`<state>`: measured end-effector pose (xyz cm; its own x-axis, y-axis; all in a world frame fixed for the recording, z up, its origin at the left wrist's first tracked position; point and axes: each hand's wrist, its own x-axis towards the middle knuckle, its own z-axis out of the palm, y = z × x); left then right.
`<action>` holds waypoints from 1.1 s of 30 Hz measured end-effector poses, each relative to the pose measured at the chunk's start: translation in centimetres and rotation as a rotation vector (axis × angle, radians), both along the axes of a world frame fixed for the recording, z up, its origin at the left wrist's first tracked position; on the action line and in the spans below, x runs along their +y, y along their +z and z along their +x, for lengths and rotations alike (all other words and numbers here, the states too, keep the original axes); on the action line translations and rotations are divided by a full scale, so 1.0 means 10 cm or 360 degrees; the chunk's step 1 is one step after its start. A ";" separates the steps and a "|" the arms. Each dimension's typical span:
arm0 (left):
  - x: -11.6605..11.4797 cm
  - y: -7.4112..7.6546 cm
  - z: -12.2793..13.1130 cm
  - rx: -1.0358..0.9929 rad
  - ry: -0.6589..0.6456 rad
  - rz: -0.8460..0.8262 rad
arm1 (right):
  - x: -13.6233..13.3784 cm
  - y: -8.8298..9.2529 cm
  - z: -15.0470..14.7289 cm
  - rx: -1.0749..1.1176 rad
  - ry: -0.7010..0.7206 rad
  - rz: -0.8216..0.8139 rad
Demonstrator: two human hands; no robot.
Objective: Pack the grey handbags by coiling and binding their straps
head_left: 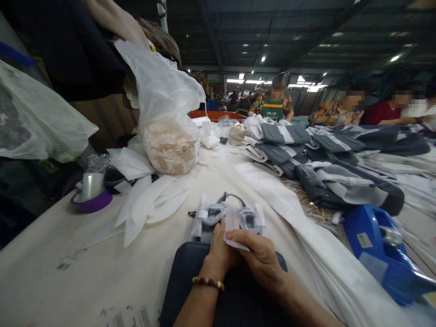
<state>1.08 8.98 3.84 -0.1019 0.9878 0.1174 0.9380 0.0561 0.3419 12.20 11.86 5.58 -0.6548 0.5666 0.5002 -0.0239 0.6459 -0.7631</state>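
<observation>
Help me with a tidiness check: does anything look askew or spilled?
Yes: stringy brown scraps lie loosely tangled beside the rolled dark bundle, as if spilled. White sheets near the plastic-wrapped block fan out unevenly.

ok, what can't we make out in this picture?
- Left hand: head view, most fingers hidden by the right hand and white strip.
- Dark flat piece: head view, near end cut off by the bottom edge.
- Dark print at left: head view, too blurred to read.
</observation>
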 end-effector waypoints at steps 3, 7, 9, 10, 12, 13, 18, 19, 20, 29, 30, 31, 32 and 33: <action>-0.03 -0.03 -0.05 -0.0004 -0.0023 -0.0084 | -0.10 -0.13 0.05 0.0024 -0.0046 0.0000; -0.09 -0.06 -0.12 0.0006 -0.0154 -0.0048 | -0.16 -0.21 0.07 0.0144 -0.0046 0.0109; -0.11 -0.06 -0.18 0.0004 -0.0262 0.0009 | -0.16 -0.23 0.06 0.0177 -0.0027 0.0181; -0.13 -0.06 -0.21 0.0006 -0.0329 0.0046 | -0.16 -0.24 0.06 0.0185 -0.0025 0.0210; -0.19 -0.07 -0.29 0.0028 -0.0489 0.0127 | -0.17 -0.27 0.06 0.0175 -0.0012 0.0265; -0.23 -0.08 -0.33 0.0051 -0.0572 0.0166 | -0.17 -0.28 0.06 0.0162 -0.0001 0.0294; -0.50 -0.18 -0.52 0.0280 -0.0777 0.0423 | -0.20 -0.29 0.05 0.0072 0.0095 0.0442; -0.55 -0.20 -0.54 0.0338 -0.0754 0.0535 | -0.21 -0.28 0.05 0.0049 0.0125 0.0491; -0.59 -0.22 -0.56 0.0375 -0.0705 0.0651 | -0.21 -0.27 0.04 0.0015 0.0156 0.0545; -0.69 -0.26 -0.61 0.0163 -0.0634 0.0706 | -0.29 -0.26 0.12 -0.0323 0.0226 0.0873; -0.69 -0.25 -0.62 0.0171 -0.0675 0.0704 | -0.30 -0.27 0.13 -0.0335 0.0224 0.0900; -0.70 -0.23 -0.63 0.0186 -0.0716 0.0720 | -0.31 -0.28 0.14 -0.0349 0.0224 0.0920; -0.71 -0.21 -0.63 0.0208 -0.0760 0.0743 | -0.32 -0.29 0.14 -0.0369 0.0232 0.0931; -0.71 -0.19 -0.63 0.0232 -0.0813 0.0771 | -0.33 -0.30 0.14 -0.0394 0.0246 0.0934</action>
<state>-5.24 1.89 1.89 0.4094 0.7412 0.5320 0.8444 -0.5286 0.0866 13.61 8.55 2.53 -0.8422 0.1357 0.5218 -0.0186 0.9599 -0.2797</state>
